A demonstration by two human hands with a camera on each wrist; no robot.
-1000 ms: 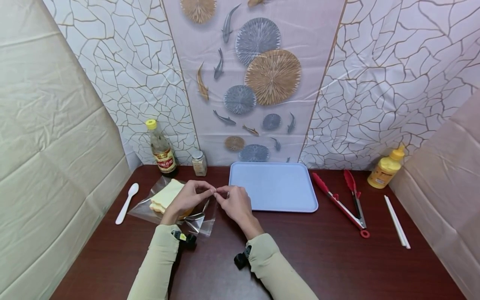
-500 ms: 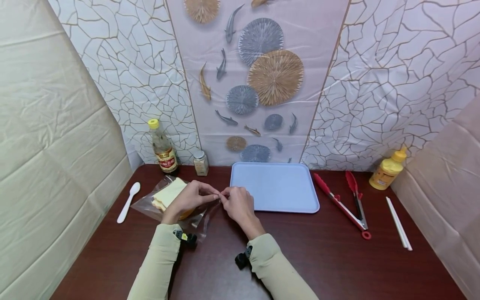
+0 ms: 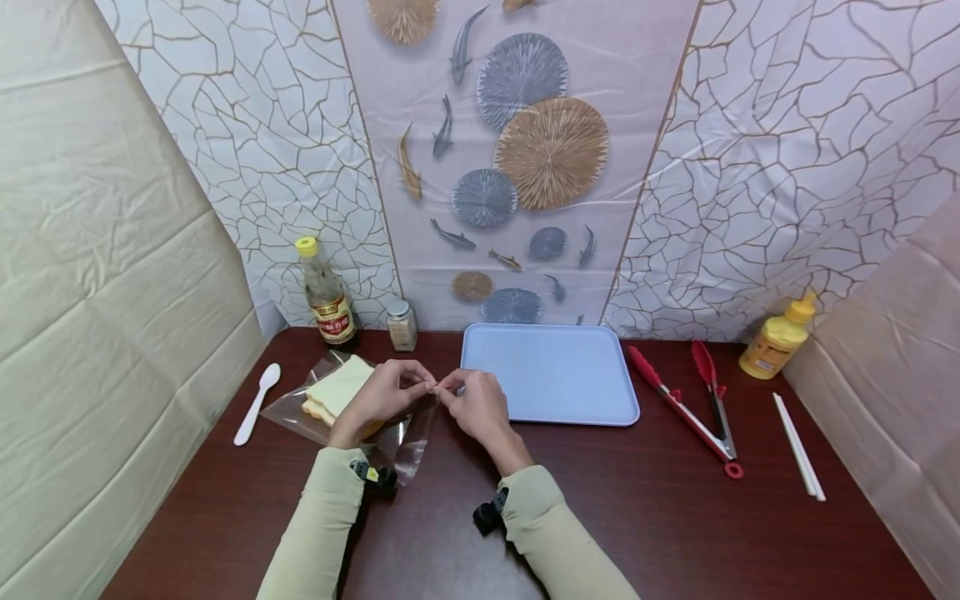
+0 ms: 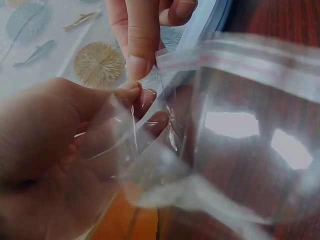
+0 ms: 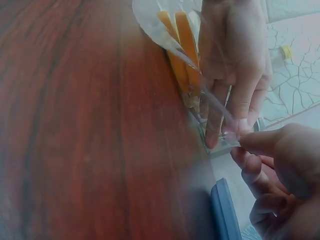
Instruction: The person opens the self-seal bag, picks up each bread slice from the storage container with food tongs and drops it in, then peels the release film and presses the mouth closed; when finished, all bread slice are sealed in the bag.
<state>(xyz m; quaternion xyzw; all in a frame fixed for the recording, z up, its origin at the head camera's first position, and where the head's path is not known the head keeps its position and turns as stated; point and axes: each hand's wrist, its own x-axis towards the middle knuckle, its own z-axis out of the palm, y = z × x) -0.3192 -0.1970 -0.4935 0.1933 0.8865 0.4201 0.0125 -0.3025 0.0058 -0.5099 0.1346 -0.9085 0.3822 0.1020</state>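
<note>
A clear plastic bag (image 3: 352, 408) of sliced bread (image 3: 335, 390) lies on the dark wooden table (image 3: 645, 517), left of a blue tray (image 3: 550, 373). Its long axis runs from far left to near right, mouth toward the person. The left hand (image 3: 381, 397) and right hand (image 3: 472, 406) both pinch the bag's mouth edge between thumb and fingertips. Patterned sheeting (image 3: 787, 142) backs the table.

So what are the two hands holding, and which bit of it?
Both the left hand and right hand pinch the clear plastic bag of sliced bread by its open mouth edge, near the seal strip.
</note>
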